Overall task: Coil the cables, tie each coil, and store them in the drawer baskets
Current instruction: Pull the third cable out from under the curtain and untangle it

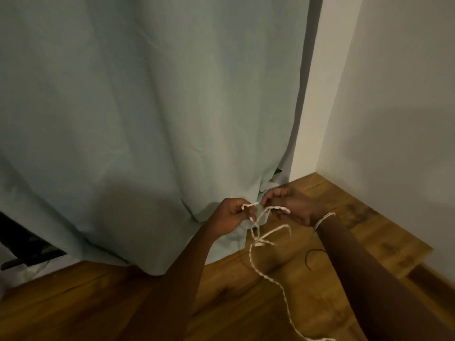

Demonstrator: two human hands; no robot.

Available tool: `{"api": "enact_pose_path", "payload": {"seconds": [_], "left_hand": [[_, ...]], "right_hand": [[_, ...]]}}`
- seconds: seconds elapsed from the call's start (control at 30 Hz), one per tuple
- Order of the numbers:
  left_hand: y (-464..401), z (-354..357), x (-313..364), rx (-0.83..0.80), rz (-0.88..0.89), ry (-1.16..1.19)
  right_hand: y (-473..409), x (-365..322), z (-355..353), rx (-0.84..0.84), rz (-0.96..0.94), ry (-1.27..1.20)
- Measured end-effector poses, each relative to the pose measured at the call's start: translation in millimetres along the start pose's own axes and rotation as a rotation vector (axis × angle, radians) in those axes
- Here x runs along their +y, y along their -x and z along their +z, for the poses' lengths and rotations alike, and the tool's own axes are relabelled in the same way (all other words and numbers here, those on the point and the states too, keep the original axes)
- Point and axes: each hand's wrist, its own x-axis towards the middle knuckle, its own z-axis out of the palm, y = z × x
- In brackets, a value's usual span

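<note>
Left hand (232, 212): it is held up in front of the body, the fingers curled and pinched on a short loop of the cord (268, 276). The grip looks closed and tight; I think this keeps the loop from slipping while the other hand works.
Right hand (290, 205): it is close beside the left one, the fingers bent around another stretch of the same cord. It is closed on the cord, though I cannot see every fingertip.
Cord: white and twisted. It runs between the two hands, makes some loose loops just under them, then hangs down and trails to the floor (246, 303) at the bottom edge of the view. One turn seems to go around the right wrist, maybe to keep the slack out of the way.
Why in the air: the hands are held above the floor, so the loose part hangs free and does not tangle.
Stage: my judgement is that the coiling or untangling is only beginning, because most of the cord is not yet gathered and no tie is made.
Surroundings: a pale curtain (147, 119) hangs behind the hands, a white wall (394, 119) is at the right. A thin dark strand (311, 257) lies on the floor near the right forearm.
Drawer baskets: not visible from here.
</note>
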Motion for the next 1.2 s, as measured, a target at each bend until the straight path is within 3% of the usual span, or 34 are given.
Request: {"api": "enact_pose_path", "payload": {"seconds": [0.23, 0.43, 0.53, 0.6, 0.7, 0.97, 1.2], "left_hand": [[-19.2, -3.3, 33.4, 0.082, 0.066, 0.148], [-25.4, -9.4, 25.5, -0.054, 0.021, -0.207], [-17.2, -12.6, 9.8, -0.040, -0.105, -0.147], [-13.0, -14.1, -0.3, 0.011, -0.169, 0.009], [-17.6, -14.9, -6.8, 0.020, -0.183, 0.031], [-21.3, -10.2, -0.3, -0.174, -0.359, 0.241], [-28.2, 5.7, -0.4, -0.213, -0.197, 0.325]], "right_hand": [[17.1, -66.1, -53.4, 0.050, -0.253, 0.185], [30.4, -93.4, -77.1, 0.037, -0.360, 0.272], [38.5, -101.1, -86.2, 0.100, -0.333, 0.056], [41.1, -100.0, -91.4, 0.065, -0.268, -0.055], [36.2, -90.1, -86.9, 0.006, -0.177, -0.204], [8.3, -64.2, -59.7, -0.111, -0.170, -0.121], [-2.7, -43.3, -38.1, -0.115, -0.129, -0.206]]}}
